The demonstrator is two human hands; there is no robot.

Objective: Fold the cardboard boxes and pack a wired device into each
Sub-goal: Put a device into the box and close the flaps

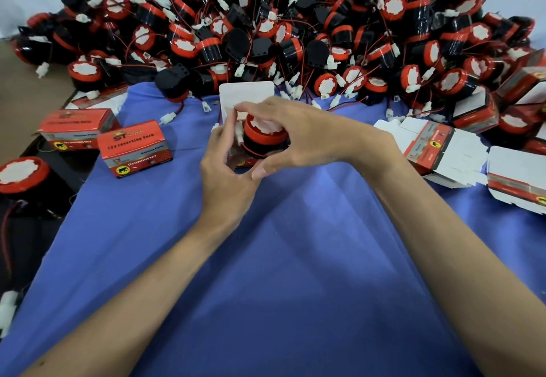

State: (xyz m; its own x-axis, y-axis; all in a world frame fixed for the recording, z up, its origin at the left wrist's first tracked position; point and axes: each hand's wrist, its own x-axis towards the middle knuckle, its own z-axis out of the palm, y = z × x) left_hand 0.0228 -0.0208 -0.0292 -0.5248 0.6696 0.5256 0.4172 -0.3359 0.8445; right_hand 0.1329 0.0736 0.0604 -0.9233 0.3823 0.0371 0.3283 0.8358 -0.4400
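Note:
An open cardboard box (246,94) stands on the blue cloth at the centre, its white lid flap upright at the back. A red-and-black wired device (264,134) sits partly inside the box's mouth, its white connector beside it. My left hand (226,166) grips the box's left side from below. My right hand (295,134) curls over the device from the right, thumb under it and fingertips at the flap. The lower part of the box is hidden by both hands.
A big heap of red-and-black wired devices (295,22) fills the back. Two closed boxes (134,149) stand at the left. Flat unfolded boxes (443,152) lie stacked at the right. Blue cloth (280,273) covers the table; another device (22,174) lies at the left edge.

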